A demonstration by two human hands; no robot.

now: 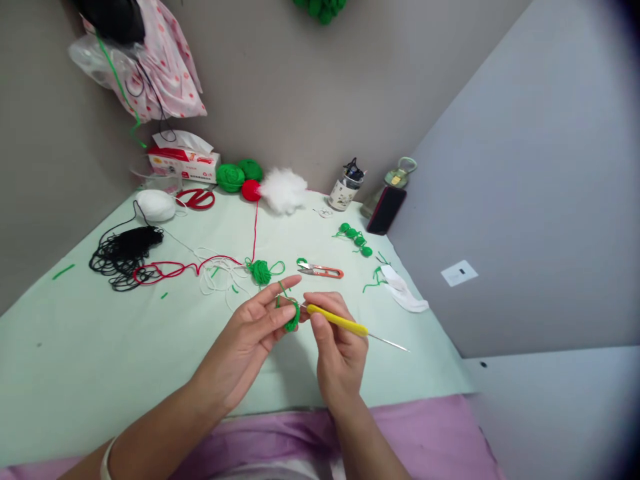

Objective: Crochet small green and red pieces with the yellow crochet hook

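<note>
My left hand (255,330) pinches a small green crochet piece (292,320) between thumb and fingers, with green yarn looped over the raised index finger. My right hand (336,343) grips a yellow-handled crochet hook (345,325); its head points left into the green piece and its thin metal end sticks out to the right. The green strand runs back to a small green yarn ball (260,271) on the pale green table (75,347) just beyond my hands.
Orange-handled thread snips (320,269) lie behind my hands. Further back are black yarn (125,253), red yarn (170,269), white yarn (156,205), red scissors (196,198), a tissue box (184,163), green and red rolls, white stuffing (283,190), finished green pieces (355,238), a jar (345,190), a phone (386,209).
</note>
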